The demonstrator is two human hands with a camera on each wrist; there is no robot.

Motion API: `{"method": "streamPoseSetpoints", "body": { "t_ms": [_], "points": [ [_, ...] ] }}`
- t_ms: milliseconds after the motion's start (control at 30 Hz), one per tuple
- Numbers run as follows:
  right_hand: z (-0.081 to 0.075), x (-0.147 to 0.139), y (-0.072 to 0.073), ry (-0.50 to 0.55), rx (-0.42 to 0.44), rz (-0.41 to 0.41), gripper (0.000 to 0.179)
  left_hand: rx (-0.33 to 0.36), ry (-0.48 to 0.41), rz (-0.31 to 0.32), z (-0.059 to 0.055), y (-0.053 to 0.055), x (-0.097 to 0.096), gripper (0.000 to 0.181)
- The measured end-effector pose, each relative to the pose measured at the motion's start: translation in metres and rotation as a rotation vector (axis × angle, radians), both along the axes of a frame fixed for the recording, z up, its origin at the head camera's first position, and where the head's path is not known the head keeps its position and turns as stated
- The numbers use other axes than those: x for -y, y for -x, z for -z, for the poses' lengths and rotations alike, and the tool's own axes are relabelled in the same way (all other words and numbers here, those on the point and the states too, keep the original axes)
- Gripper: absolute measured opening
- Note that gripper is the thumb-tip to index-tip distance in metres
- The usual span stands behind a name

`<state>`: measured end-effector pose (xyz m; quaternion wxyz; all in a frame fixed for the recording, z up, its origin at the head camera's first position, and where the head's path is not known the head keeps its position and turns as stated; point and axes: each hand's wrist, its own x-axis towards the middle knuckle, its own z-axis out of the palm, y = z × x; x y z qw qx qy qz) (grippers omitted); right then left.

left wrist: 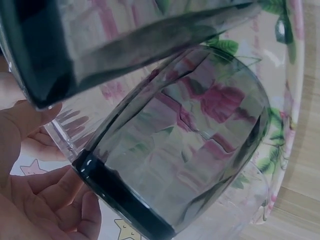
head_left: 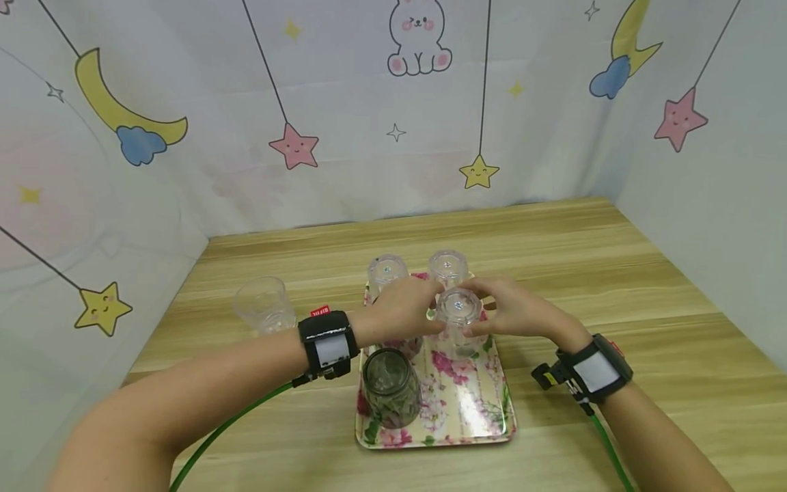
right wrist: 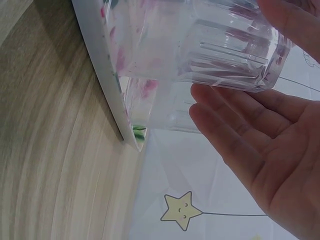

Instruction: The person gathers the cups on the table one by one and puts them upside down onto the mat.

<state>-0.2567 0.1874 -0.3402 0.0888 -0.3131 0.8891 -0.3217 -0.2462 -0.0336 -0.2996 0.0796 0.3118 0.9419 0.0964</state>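
Note:
An upside-down clear faceted glass (head_left: pixel 458 309) stands on the right half of a floral tray (head_left: pixel 492 427), base up. My right hand (head_left: pixel 519 307) grips it from the right, thumb and fingers on its sides. From the left, my left hand (head_left: pixel 406 307) holds the same glass near its base. Just in front of the left wrist is an inverted smoky dark glass (head_left: pixel 391 389). A second smoky glass (left wrist: pixel 175 145), mostly covered by the left hand in the head view, stands behind it.
At the tray's back are two more inverted clear glasses, a left one (head_left: pixel 387 268) and a right one (head_left: pixel 448 265). Another clear glass (head_left: pixel 264 304) is on the wooden table (head_left: pixel 615 273) left of the tray. A patterned cloth (head_left: pixel 369 184) hangs behind.

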Motion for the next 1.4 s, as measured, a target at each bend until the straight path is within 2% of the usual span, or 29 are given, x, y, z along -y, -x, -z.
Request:
{"method": "streamPoseSetpoints", "body": {
  "t_ms": [167,333,400,600,733,867,1100,1300,1400],
  "points": [
    [-0.001,-0.001,0.0,-0.004,0.021,0.009,0.078,-0.04,-0.021,0.019,0.0,-0.002,0.001,0.037],
    [-0.001,-0.002,-0.002,-0.012,0.012,0.009,0.084,-0.092,-0.031,0.03,0.0,-0.002,0.004,0.057],
    [-0.002,-0.002,-0.003,-0.018,0.003,0.014,0.086,-0.11,-0.042,0.019,-0.003,-0.003,0.006,0.063],
    [-0.011,-0.002,-0.007,-0.018,-0.007,0.033,0.087,-0.109,-0.125,-0.029,-0.013,-0.01,0.015,0.06],
    [-0.018,0.0,-0.009,-0.001,-0.022,0.025,0.085,-0.135,-0.182,-0.044,-0.018,-0.016,0.023,0.057],
    [-0.025,0.003,-0.012,-0.001,-0.055,0.017,0.083,-0.16,-0.245,-0.081,-0.022,-0.023,0.033,0.056],
    [-0.04,0.013,-0.014,-0.012,-0.121,-0.027,0.074,-0.143,-0.372,-0.16,-0.03,-0.034,0.058,0.052],
    [-0.056,0.031,-0.011,-0.015,-0.129,-0.064,0.072,-0.086,-0.417,-0.265,-0.035,-0.044,0.077,0.056],
    [-0.066,0.043,-0.009,-0.008,-0.136,-0.082,0.072,-0.092,-0.428,-0.3,-0.036,-0.046,0.085,0.056]
  ]
}}
